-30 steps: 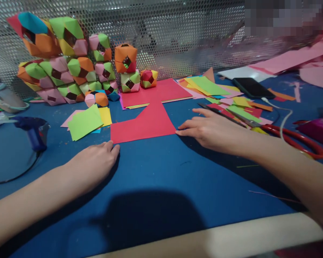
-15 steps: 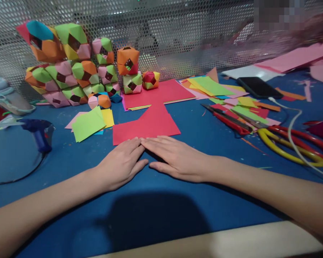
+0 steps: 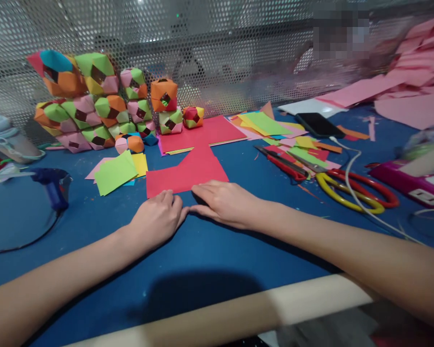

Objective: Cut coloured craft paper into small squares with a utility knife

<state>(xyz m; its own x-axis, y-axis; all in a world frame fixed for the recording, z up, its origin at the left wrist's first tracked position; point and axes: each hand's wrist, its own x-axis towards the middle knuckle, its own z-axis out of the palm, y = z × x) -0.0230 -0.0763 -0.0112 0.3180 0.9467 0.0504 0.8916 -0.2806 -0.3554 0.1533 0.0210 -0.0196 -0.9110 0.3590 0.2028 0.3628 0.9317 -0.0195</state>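
Note:
A folded sheet of red paper lies on the blue tabletop with its long folded edge toward me. My left hand is at the left part of that near edge, its fingers curled down against it and its fingertips hidden. My right hand lies on the right part of the same edge, with fingers stretched out and flat. The tips of my two thumbs nearly meet just in front of the paper.
Folded-paper balls stand stacked at the back left. A glue gun, green paper squares and a red paper stack lie around. To the right are scissors, a craft knife, a phone, a white cable and a purple power strip.
My hands have drawn apart along the near edge of the red paper. The left one has gone left and its fingers have curled. The view has turned slightly right.

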